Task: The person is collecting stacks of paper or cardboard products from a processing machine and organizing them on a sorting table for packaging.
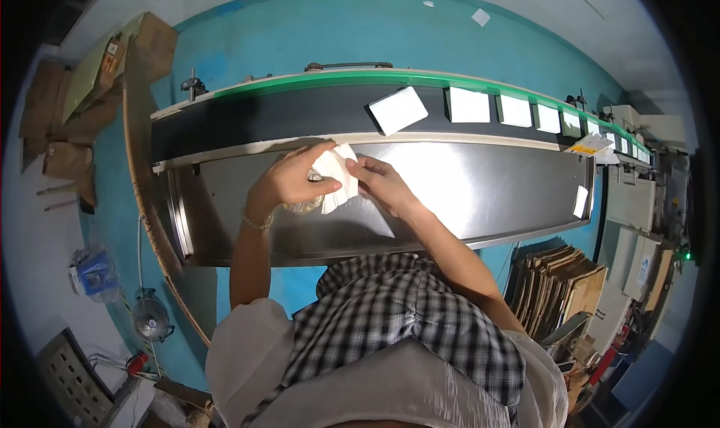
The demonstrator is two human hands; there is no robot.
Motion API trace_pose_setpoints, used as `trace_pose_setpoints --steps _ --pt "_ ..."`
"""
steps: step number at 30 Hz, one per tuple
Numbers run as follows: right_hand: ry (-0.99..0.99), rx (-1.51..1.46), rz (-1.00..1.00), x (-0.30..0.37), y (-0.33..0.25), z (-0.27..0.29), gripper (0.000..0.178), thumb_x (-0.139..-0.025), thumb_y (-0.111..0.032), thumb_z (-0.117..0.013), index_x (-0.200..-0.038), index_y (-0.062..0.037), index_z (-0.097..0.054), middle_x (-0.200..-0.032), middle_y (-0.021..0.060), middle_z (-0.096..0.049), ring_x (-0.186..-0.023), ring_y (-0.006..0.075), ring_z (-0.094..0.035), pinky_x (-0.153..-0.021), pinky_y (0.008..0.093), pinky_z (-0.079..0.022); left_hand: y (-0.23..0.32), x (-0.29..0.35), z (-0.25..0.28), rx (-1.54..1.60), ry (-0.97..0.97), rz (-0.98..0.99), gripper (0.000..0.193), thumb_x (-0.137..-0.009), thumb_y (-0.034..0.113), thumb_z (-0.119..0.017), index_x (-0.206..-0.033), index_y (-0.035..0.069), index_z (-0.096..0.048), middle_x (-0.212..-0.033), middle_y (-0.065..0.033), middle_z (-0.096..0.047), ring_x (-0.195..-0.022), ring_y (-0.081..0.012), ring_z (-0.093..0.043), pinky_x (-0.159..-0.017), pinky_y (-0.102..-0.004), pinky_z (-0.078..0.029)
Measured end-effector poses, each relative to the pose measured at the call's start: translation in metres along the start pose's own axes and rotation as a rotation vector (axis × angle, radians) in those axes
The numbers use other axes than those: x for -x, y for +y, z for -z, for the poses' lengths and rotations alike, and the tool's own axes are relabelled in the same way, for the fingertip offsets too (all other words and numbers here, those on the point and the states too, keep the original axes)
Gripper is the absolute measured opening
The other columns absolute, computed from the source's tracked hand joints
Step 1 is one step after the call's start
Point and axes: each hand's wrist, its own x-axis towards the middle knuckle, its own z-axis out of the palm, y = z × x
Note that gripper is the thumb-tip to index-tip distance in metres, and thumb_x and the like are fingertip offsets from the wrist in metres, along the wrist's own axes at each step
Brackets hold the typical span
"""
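Above the steel worktop [480,196], my left hand [289,179] is closed on a white folded paper piece [341,181], thumb across its front and fingers behind it. Something clear and crinkled, like plastic film [304,205], shows under the same hand; whether it is held too is hard to make out. My right hand [384,187] pinches the paper's right edge between thumb and fingers. Beyond my hands, a white box [399,111] lies at a slant on the dark conveyor belt [300,117].
Several more white boxes [469,106] line the belt to the right, along a green rail [277,85]. A yellow-and-white packet [591,145] sits at the worktop's far right corner. Flattened cardboard [551,285] is stacked at lower right. A brown board [142,181] stands on the left.
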Motion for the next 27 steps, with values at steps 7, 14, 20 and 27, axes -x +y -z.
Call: trace_pose_setpoints --steps 7,14,20,27 --pt "0.201 0.2 0.203 -0.012 -0.019 0.01 0.035 -0.096 -0.019 -0.064 -0.12 0.006 -0.058 -0.093 0.0083 -0.068 -0.074 0.0135 -0.064 -0.068 0.0264 -0.052 -0.003 -0.001 -0.004 -0.061 0.02 -0.007 0.063 -0.082 0.039 -0.077 -0.128 0.002 -0.055 -0.123 -0.021 -0.064 -0.113 -0.035 -0.063 -0.094 -0.04 -0.049" --pt "0.446 0.175 0.43 0.014 -0.01 0.026 0.064 -0.098 -0.018 -0.064 -0.147 -0.0015 -0.027 -0.093 0.0102 -0.062 -0.081 0.0145 -0.062 -0.072 0.0288 -0.052 -0.006 0.004 -0.007 -0.032 0.025 0.064 0.058 -0.084 0.038 -0.077 -0.126 0.005 -0.056 -0.115 -0.0181 -0.067 -0.108 -0.031 -0.066 -0.092 -0.0391 -0.05" --pt "0.613 0.14 0.362 0.009 -0.052 0.092 0.093 -0.096 -0.025 -0.067 -0.152 0.0089 -0.001 -0.096 0.0122 -0.067 -0.071 0.015 -0.063 -0.062 0.0271 -0.051 -0.003 0.001 -0.003 -0.005 -0.012 0.042 0.063 -0.082 0.04 -0.077 -0.127 0.002 -0.056 -0.116 -0.0201 -0.067 -0.107 -0.0321 -0.066 -0.091 -0.0393 -0.05" --pt "0.507 0.469 0.308 0.014 -0.028 0.055 0.074 -0.097 -0.031 -0.067 -0.15 0.0047 -0.029 -0.096 0.0111 -0.067 -0.08 0.0143 -0.063 -0.071 0.0277 -0.051 0.006 0.0 -0.005 0.017 -0.017 0.062 0.062 -0.081 0.04 -0.078 -0.126 0.003 -0.056 -0.113 -0.0192 -0.067 -0.107 -0.0319 -0.065 -0.091 -0.0385 -0.049"
